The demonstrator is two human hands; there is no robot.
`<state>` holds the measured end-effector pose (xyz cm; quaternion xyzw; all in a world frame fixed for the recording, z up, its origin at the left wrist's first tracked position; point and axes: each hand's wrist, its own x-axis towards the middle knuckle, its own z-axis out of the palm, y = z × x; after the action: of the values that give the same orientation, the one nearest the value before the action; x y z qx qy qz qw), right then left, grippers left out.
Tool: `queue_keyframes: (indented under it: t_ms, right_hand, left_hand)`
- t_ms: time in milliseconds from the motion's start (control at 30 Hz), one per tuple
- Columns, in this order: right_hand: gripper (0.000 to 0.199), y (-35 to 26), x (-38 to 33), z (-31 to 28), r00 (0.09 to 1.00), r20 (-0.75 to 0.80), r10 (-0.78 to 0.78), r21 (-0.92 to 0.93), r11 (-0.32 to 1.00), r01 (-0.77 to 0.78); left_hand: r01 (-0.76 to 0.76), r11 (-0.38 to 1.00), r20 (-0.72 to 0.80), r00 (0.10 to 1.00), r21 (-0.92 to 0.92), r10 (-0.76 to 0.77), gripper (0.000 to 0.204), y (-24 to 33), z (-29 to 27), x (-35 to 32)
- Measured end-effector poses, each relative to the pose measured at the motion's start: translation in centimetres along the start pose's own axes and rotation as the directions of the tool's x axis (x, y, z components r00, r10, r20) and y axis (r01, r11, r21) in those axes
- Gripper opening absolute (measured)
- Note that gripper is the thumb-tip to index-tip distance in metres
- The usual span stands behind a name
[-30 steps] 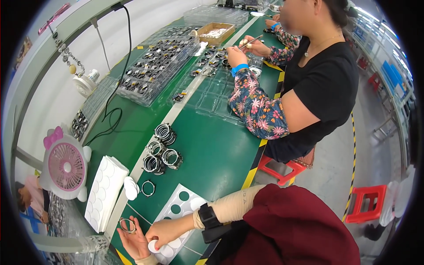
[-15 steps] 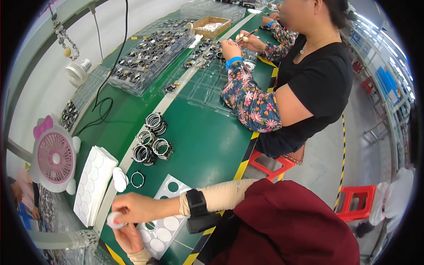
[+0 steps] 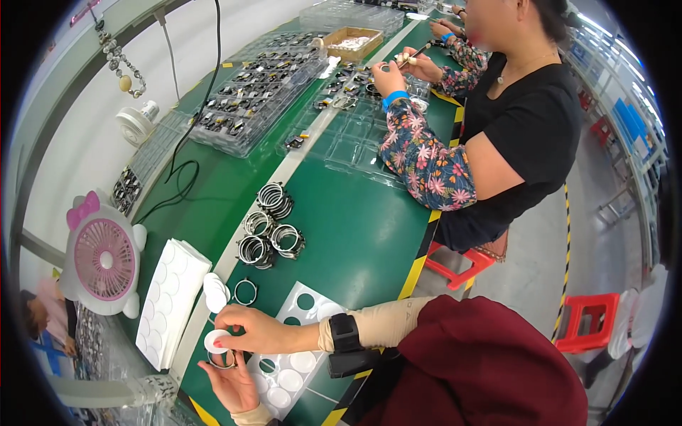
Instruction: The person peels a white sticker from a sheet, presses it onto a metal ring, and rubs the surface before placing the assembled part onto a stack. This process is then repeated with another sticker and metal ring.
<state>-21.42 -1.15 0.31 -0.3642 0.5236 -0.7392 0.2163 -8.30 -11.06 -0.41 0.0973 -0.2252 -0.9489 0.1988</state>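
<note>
Currently the left hand, palm up, has its fingers closed around the rim of a thin, silvery, metal-looking ring, likely to leave the opening clear. Right hand: fingers pinching a flat white round disc, overlapping the ring's upper part in view; contact cannot be told. The white sheet with round cut-outs lies flat on the green table beneath the right forearm, presumably for short reach. Dark, silvery stacked rings stand grouped beyond, probably to save space
</note>
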Motion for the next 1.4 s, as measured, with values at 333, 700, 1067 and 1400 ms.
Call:
queue_keyframes:
  t_ms: [333, 700, 1067, 1400]
  right_hand:
    - [0.023, -0.1, -0.1, 0.2, 0.999, 0.044, 0.025, 0.006, 1.000, -0.026]
    - [0.024, 0.0, -0.9, 0.7, 0.951, 0.165, 0.262, 0.129, 0.950, -0.284]
    - [0.024, -0.1, -0.2, 0.5, 0.905, 0.138, 0.403, 0.228, 0.876, -0.425]
    - [0.031, -0.6, -0.6, 1.8, 0.903, 0.099, 0.419, 0.020, 0.906, -0.422]
  left_hand:
    - [0.010, 0.999, -0.063, 0.998, -0.041, -0.013, 0.044, 0.0, 0.4, 0.1]
    - [0.000, 1.000, -0.094, 0.996, -0.028, -0.002, 0.040, -0.3, 0.3, -0.2]
    - [0.124, 0.992, -0.200, 0.972, -0.022, -0.126, 0.035, -1.3, 0.9, 1.2]
    - [0.111, 0.993, -0.169, 0.980, 0.035, -0.103, 0.037, -0.5, 0.8, -0.1]
